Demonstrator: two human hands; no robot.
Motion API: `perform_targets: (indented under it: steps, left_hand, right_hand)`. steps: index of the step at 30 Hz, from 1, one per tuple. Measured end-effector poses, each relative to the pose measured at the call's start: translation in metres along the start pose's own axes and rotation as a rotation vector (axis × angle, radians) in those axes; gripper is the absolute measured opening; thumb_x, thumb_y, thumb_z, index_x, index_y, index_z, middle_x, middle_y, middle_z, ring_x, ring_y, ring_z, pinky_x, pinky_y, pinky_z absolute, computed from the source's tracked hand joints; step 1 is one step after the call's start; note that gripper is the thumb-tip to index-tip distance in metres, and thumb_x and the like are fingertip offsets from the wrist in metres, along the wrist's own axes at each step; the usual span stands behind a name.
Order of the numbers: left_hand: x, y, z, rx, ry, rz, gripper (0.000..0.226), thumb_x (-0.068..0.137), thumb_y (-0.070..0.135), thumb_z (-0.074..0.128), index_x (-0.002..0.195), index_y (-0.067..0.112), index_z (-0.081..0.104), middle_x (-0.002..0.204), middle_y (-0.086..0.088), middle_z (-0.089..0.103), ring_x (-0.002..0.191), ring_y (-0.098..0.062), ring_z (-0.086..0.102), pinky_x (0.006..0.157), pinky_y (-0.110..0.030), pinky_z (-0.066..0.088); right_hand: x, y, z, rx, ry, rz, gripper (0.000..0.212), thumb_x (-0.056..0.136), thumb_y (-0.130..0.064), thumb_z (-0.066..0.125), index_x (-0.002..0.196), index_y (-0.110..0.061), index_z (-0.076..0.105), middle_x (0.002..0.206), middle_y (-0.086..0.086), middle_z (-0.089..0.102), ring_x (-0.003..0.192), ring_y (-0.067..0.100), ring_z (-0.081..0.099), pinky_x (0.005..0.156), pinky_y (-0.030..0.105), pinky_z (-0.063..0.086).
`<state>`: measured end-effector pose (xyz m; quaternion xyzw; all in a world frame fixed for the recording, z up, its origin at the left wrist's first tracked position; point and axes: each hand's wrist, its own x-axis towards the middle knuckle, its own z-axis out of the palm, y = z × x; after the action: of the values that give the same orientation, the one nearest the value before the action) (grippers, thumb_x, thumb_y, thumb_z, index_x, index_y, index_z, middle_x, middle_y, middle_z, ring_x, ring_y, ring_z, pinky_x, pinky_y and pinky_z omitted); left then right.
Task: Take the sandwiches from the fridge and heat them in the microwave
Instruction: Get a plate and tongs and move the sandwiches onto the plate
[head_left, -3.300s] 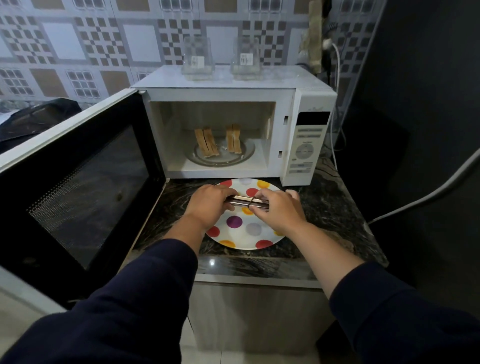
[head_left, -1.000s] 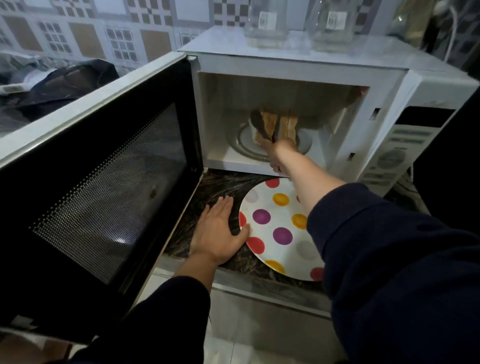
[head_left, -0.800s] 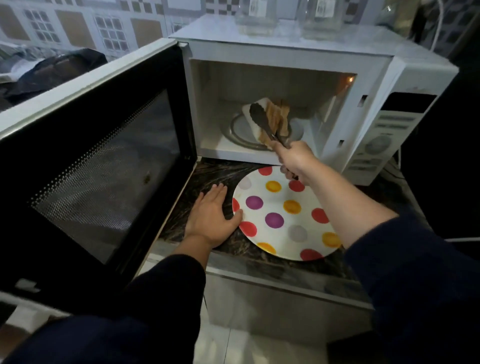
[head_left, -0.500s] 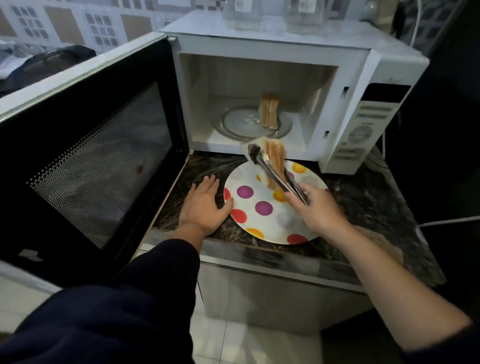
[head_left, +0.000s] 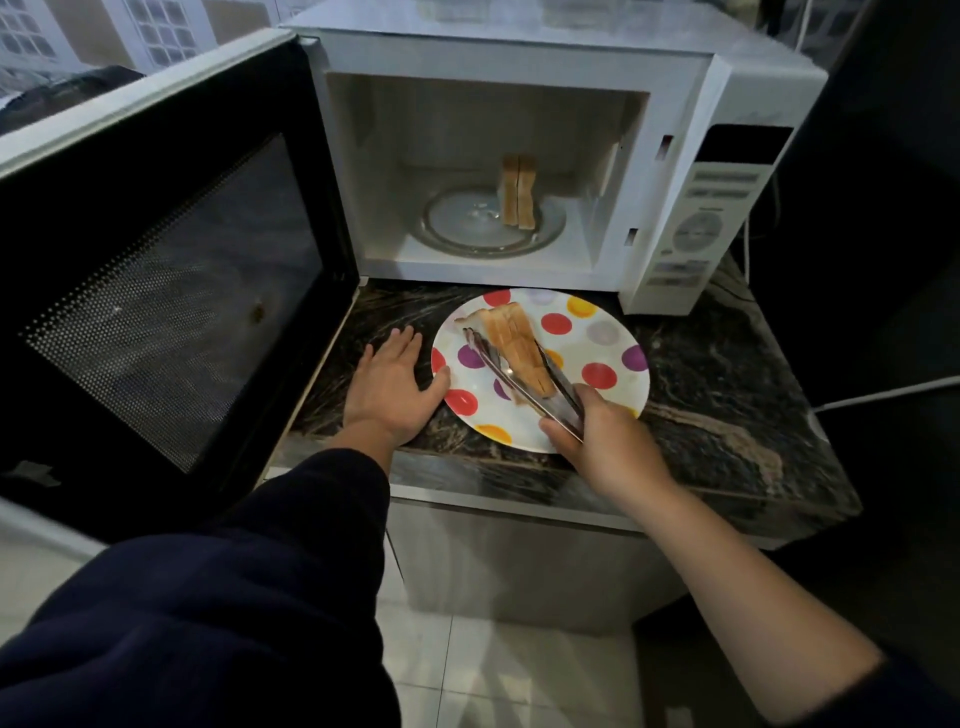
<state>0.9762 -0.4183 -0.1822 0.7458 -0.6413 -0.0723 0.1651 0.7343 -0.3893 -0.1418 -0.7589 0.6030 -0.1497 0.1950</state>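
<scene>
Open microwave (head_left: 727, 171) with one sandwich inside, another held in tongs over a spotted plate.

The microwave sits on a dark marbled counter (head_left: 727, 384), its black-windowed door (head_left: 171, 280) swung wide to the left. Inside, on the glass turntable (head_left: 457, 223), one sandwich (head_left: 518, 192) stands upright on edge: two pale toasted slices pressed together. In front of the microwave lies a white plate (head_left: 608, 358) with red, orange, purple and grey dots. On it rests the second sandwich (head_left: 511, 338), a golden-brown wedge lying tilted, clamped between the metal tongs (head_left: 524, 382). The right hand (head_left: 608, 441) grips the tongs' handle end, fingers curled round it. The left hand (head_left: 389, 384) lies flat on the counter, fingers straight, thumb touching the plate's rim.
</scene>
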Motion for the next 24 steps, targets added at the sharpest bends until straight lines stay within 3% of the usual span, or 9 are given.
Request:
perform_targets:
  steps: [4, 9, 13, 15, 17, 20, 24]
  left_hand:
    - [0.000, -0.001, 0.000, -0.007, 0.006, 0.005, 0.071, 0.095, 0.054, 0.037, 0.151, 0.011, 0.027, 0.160, -0.001, 0.021, 0.148, -0.013, 0.012, 0.121, -0.036, 0.006]
    - [0.001, 0.000, 0.001, -0.013, 0.021, 0.002, 0.071, 0.095, 0.054, 0.038, 0.151, 0.011, 0.028, 0.159, -0.002, 0.023, 0.148, -0.013, 0.013, 0.121, -0.036, 0.006]
    - [0.000, -0.001, 0.001, -0.044, 0.036, 0.006, 0.070, 0.095, 0.052, 0.040, 0.151, 0.011, 0.029, 0.159, -0.001, 0.023, 0.148, -0.012, 0.013, 0.121, -0.034, 0.006]
    - [0.001, -0.001, 0.001, -0.051, 0.040, 0.007, 0.071, 0.094, 0.053, 0.041, 0.151, 0.012, 0.029, 0.159, -0.001, 0.023, 0.148, -0.012, 0.014, 0.121, -0.034, 0.006]
    - [0.002, -0.001, 0.001, -0.054, 0.046, 0.006, 0.071, 0.094, 0.053, 0.041, 0.151, 0.013, 0.029, 0.159, 0.000, 0.023, 0.147, -0.011, 0.014, 0.121, -0.033, 0.006]
    - [0.003, -0.003, 0.002, -0.075, 0.055, 0.007, 0.072, 0.093, 0.054, 0.042, 0.151, 0.014, 0.028, 0.159, 0.002, 0.024, 0.147, -0.010, 0.014, 0.120, -0.032, 0.005]
    - [0.004, -0.004, 0.003, -0.087, 0.065, 0.002, 0.073, 0.092, 0.056, 0.044, 0.151, 0.015, 0.029, 0.159, 0.003, 0.024, 0.147, -0.009, 0.014, 0.121, -0.031, 0.005]
  right_hand:
    - [0.000, 0.000, -0.019, 0.120, -0.066, 0.033, 0.048, 0.086, -0.053, 0.060, 0.118, -0.019, 0.050, 0.094, -0.003, 0.064, 0.082, 0.017, 0.061, 0.064, 0.032, 0.049]
    - [0.019, -0.023, -0.061, 0.305, 0.032, -0.001, 0.020, 0.086, -0.045, 0.065, 0.090, -0.027, 0.056, 0.076, -0.008, 0.059, 0.072, 0.012, 0.059, 0.060, 0.030, 0.047]
    - [0.077, -0.045, -0.075, 0.243, 0.113, 0.096, 0.052, 0.087, -0.055, 0.056, 0.116, -0.013, 0.052, 0.090, 0.001, 0.056, 0.073, 0.020, 0.057, 0.059, 0.032, 0.045]
    - [0.108, -0.055, -0.074, 0.211, 0.095, 0.153, 0.049, 0.092, -0.050, 0.053, 0.119, -0.009, 0.049, 0.080, 0.002, 0.054, 0.062, 0.017, 0.054, 0.053, 0.028, 0.044]
    - [0.136, -0.062, -0.070, 0.233, 0.062, 0.189, 0.038, 0.094, -0.044, 0.052, 0.107, -0.009, 0.051, 0.070, 0.002, 0.052, 0.054, 0.015, 0.050, 0.049, 0.026, 0.042]
    - [0.175, -0.070, -0.061, 0.317, 0.022, 0.279, 0.031, 0.095, -0.040, 0.052, 0.097, -0.009, 0.051, 0.066, 0.004, 0.050, 0.048, 0.015, 0.046, 0.039, 0.020, 0.037]
    - [0.214, -0.072, -0.053, 0.354, 0.004, 0.362, 0.030, 0.094, -0.039, 0.057, 0.101, -0.010, 0.054, 0.066, 0.002, 0.051, 0.045, 0.013, 0.043, 0.037, 0.020, 0.033]
